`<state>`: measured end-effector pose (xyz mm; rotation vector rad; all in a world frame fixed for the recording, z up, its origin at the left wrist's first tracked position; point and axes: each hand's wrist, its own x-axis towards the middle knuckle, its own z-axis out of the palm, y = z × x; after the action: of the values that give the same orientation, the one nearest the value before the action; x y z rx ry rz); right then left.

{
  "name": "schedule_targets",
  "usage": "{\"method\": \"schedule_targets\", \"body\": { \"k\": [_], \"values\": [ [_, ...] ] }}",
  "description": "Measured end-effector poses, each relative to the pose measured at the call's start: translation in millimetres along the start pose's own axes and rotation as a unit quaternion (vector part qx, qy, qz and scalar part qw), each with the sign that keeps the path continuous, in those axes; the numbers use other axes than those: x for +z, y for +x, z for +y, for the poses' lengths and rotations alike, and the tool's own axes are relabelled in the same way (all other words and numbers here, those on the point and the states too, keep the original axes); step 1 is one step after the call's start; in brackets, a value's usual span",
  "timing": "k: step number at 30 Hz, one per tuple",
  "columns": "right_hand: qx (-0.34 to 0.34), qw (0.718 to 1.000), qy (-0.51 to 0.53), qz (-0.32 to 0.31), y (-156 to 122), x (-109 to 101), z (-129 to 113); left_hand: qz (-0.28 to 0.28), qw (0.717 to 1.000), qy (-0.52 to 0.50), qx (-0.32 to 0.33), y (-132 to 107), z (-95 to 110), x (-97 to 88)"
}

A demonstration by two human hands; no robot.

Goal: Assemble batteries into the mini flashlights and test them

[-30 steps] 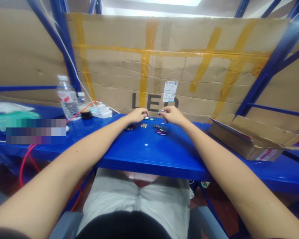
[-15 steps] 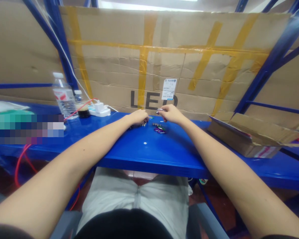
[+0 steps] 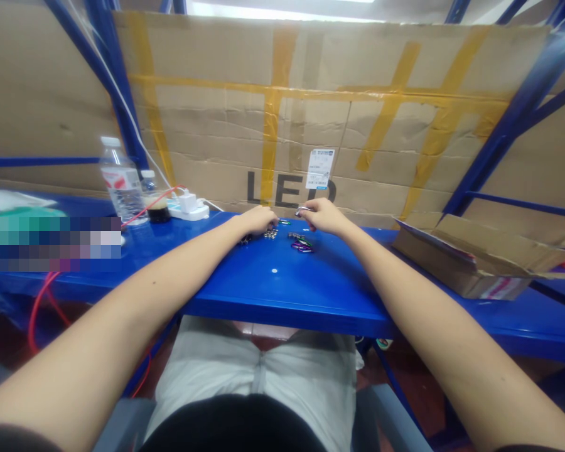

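My right hand (image 3: 324, 215) pinches a small silver metal piece, shaped like a carabiner (image 3: 302, 211), above the far part of the blue table (image 3: 245, 285). Fingers bent downward, my left hand (image 3: 258, 219) is over a group of small shiny metal pieces (image 3: 270, 234); its fingertips are mostly hidden, and anything in them is too small to make out. Between the hands and nearer to me lie purple and green carabiners (image 3: 302, 247), beside a dark metal piece (image 3: 294, 235). A green one (image 3: 284, 221) lies just past my left fingertips.
A large taped cardboard sheet (image 3: 207, 125) stands behind the table. An open cardboard box (image 3: 471, 276) is at the right. Left stand a water bottle (image 3: 122, 191), a smaller bottle with dark liquid (image 3: 158, 212) and a white power strip (image 3: 193, 210) with cables.
My left hand has shifted slightly left, so more of the small metal pieces show beneath it. My right hand stays almost in place, still holding the silver carabiner-like piece.
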<state>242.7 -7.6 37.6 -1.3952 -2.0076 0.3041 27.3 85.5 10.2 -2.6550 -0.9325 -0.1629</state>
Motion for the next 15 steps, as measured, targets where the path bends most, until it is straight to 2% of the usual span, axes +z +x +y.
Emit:
{"method": "schedule_targets", "body": {
  "k": [5, 9, 12, 15],
  "values": [
    [0.004, 1.000, 0.000, -0.006, -2, -1, -3, -0.008, 0.999, -0.033, -0.011, -2, -4, -0.4],
    [0.000, 1.000, -0.005, -0.007, -2, -2, -2, -0.021, 0.998, -0.030, -0.045, -5, -4, -3.8],
    [0.000, 1.000, -0.010, -0.010, -2, -2, -1, -0.020, 0.994, 0.000, -0.108, -12, -9, -9.9],
    [0.001, 1.000, -0.011, -0.010, -1, -2, -1, -0.030, 0.975, 0.009, -0.221, -22, -24, -16.4]
  ]
}}
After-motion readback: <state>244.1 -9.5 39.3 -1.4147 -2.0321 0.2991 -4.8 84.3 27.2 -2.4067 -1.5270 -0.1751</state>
